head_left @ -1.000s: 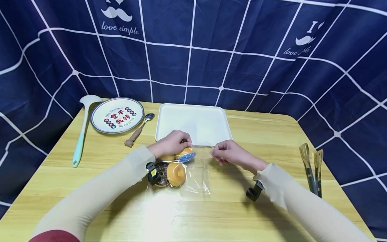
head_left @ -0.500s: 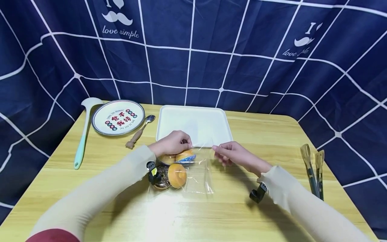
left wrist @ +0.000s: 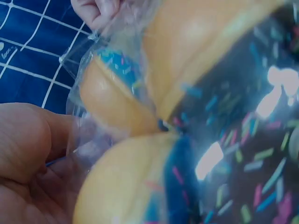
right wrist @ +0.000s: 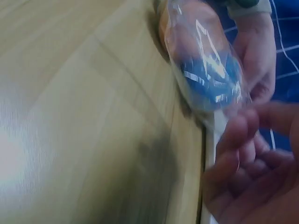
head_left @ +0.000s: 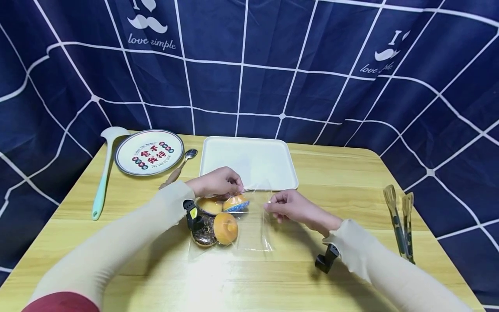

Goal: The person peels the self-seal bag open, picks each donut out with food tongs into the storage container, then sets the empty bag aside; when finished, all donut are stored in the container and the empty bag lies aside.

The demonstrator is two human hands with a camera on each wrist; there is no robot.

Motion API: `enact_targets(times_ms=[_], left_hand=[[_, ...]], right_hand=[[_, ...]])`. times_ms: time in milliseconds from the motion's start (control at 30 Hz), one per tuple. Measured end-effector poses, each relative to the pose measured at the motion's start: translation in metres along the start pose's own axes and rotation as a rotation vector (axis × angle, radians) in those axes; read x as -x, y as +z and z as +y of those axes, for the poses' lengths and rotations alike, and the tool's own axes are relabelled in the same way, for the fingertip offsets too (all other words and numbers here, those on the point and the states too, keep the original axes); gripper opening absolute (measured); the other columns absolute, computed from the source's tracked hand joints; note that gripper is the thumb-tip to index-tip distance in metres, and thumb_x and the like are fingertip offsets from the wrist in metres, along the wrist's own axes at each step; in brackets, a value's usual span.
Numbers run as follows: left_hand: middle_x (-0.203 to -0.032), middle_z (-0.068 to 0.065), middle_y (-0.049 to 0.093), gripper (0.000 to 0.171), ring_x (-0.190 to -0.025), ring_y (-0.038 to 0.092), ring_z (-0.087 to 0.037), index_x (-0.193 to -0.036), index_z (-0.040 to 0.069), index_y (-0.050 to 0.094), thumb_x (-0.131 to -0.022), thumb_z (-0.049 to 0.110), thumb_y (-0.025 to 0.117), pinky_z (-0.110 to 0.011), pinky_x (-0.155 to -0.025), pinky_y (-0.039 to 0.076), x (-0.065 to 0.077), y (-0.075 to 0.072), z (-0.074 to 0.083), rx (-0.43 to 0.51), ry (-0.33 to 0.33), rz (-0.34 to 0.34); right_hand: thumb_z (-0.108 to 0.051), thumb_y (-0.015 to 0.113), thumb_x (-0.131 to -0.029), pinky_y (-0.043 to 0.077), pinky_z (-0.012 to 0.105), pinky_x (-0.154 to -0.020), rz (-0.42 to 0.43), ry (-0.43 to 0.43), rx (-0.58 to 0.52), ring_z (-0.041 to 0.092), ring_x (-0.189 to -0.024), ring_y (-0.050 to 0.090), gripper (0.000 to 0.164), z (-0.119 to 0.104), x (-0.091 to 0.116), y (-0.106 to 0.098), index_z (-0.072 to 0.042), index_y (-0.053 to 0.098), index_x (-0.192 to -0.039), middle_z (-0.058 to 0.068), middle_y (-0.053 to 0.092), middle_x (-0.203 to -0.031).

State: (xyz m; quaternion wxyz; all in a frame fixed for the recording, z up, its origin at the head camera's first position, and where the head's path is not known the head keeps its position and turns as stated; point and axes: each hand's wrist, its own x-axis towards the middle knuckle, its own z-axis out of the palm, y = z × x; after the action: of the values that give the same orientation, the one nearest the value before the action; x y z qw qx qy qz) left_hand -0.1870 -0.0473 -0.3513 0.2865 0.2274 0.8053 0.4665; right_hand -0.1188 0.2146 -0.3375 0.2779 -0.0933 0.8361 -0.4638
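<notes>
A clear plastic bag (head_left: 251,236) on the table contains several doughnuts. One is plain orange-brown (head_left: 226,229), one is a dark doughnut with sprinkles (head_left: 204,237), and another has blue icing (head_left: 237,203). My left hand (head_left: 218,182) pinches the bag's upper edge, just above the blue-iced doughnut. At the bag's right side, my right hand (head_left: 292,206) pinches the clear film between thumb and forefinger. The left wrist view is filled by sprinkled doughnuts (left wrist: 252,172) behind shiny film. In the right wrist view, the bag's end (right wrist: 233,100) reaches my right fingertips (right wrist: 233,128).
A white tray (head_left: 249,162) lies just behind the hands. Left of it are a teaspoon (head_left: 181,167), a printed plate (head_left: 150,154) and a ladle (head_left: 103,177) with a mint handle. Two slotted tongs-like utensils (head_left: 397,221) lie at the right edge. A blue curtain (head_left: 257,82) hangs behind.
My right hand has moved slightly down and left along the bag's side. My left hand stays at the upper edge. The blue-iced doughnut has shifted a little within the bag.
</notes>
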Motion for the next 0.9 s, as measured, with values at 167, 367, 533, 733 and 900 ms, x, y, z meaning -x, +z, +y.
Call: enact_targets(times_ms=[167,367,533,733,900], left_hand=[[-0.082,-0.001,0.068,0.017,-0.07,0.058,-0.007,-0.106,-0.008,0.071,-0.104,0.0,0.056,-0.018,-0.065,0.05,-0.002,-0.004,-0.008,0.027,0.016,-0.004],[-0.085,-0.002,0.07,0.017,-0.073,0.061,-0.006,-0.106,-0.009,0.07,-0.104,-0.002,0.055,-0.019,-0.069,0.054,-0.003,-0.006,-0.013,0.058,0.001,-0.007],[-0.085,-0.003,0.071,0.018,-0.073,0.064,-0.006,-0.106,-0.009,0.07,-0.104,-0.003,0.054,-0.019,-0.071,0.056,-0.005,-0.004,-0.012,0.091,-0.002,-0.014],[-0.085,-0.002,0.07,0.018,-0.074,0.063,-0.008,-0.107,-0.008,0.07,-0.105,0.004,0.056,-0.021,-0.072,0.057,-0.001,-0.001,-0.008,0.071,-0.034,-0.01],[-0.08,0.002,0.064,0.019,-0.07,0.057,-0.007,-0.107,-0.004,0.071,-0.106,0.01,0.058,-0.02,-0.067,0.051,0.006,-0.002,-0.007,0.03,-0.062,-0.028]], right_hand=[[-0.018,0.065,-0.102,0.044,0.02,-0.062,-0.075,-0.027,-0.041,0.006,-0.062,0.055,0.023,0.007,-0.001,-0.01,0.0,0.062,-0.089,-0.006,0.06,-0.071],[-0.019,0.065,-0.103,0.045,0.02,-0.064,-0.136,-0.052,-0.069,0.006,-0.064,0.056,0.023,0.021,-0.001,-0.021,0.001,0.063,-0.09,-0.007,0.06,-0.071],[-0.02,0.063,-0.104,0.046,0.02,-0.064,-0.128,-0.039,-0.099,0.006,-0.065,0.058,0.024,0.029,0.001,-0.027,0.001,0.063,-0.093,-0.007,0.06,-0.071],[-0.032,0.05,-0.111,0.048,0.021,-0.063,-0.147,-0.024,-0.16,0.005,-0.065,0.059,0.038,0.032,0.004,-0.022,0.002,0.066,-0.103,-0.007,0.063,-0.075],[-0.033,0.054,-0.109,0.049,0.021,-0.064,-0.128,-0.027,-0.153,0.007,-0.064,0.058,0.036,0.03,0.009,-0.012,-0.001,0.067,-0.098,-0.006,0.062,-0.073]])
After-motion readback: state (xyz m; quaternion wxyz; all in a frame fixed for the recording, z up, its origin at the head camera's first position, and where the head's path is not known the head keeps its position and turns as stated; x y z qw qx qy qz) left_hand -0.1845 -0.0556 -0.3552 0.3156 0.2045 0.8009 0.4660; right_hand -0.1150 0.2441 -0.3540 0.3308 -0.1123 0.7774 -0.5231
